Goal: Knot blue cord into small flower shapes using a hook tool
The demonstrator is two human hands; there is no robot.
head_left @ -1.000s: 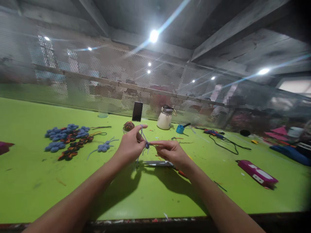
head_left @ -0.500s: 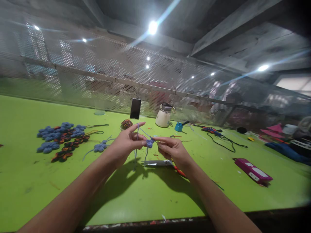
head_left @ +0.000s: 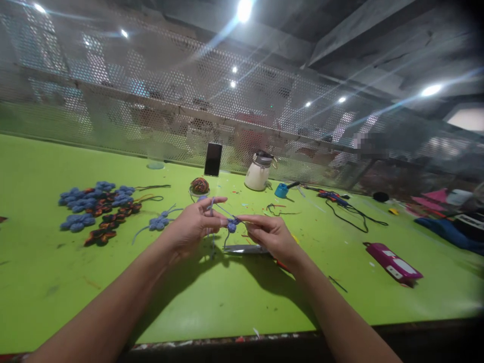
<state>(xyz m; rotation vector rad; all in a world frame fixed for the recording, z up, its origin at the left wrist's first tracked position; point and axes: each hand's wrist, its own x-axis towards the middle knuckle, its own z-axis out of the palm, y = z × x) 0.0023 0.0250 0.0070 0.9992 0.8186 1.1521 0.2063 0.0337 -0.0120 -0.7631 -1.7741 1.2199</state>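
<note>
Blue yarn [head_left: 223, 207] runs over the raised index finger of my left hand [head_left: 192, 222]. That hand's thumb and fingers pinch a small blue crochet piece [head_left: 232, 227], and a yarn tail hangs below it. My right hand [head_left: 273, 233] is closed at the piece's right side, around what looks like a thin crochet hook, mostly hidden by the fingers. Under the hands lies a pair of scissors [head_left: 244, 249] with its blades pointing left; the right hand covers part of its orange handle. A finished blue crochet flower [head_left: 159, 221] rests left of my left hand.
Several blue crochet flowers [head_left: 77, 222] and dark orange ones [head_left: 100, 237] lie at the left. Behind my hands stand a multicoloured yarn ball [head_left: 199, 186], a phone [head_left: 213, 159], a white jug [head_left: 257, 174] and a blue pot [head_left: 281, 190]. A magenta power strip [head_left: 393, 264] lies right.
The camera view has tilted down slightly. My left index finger has curled lower, and the yarn strand over it runs shorter to the piece. Both hands keep their grip.
</note>
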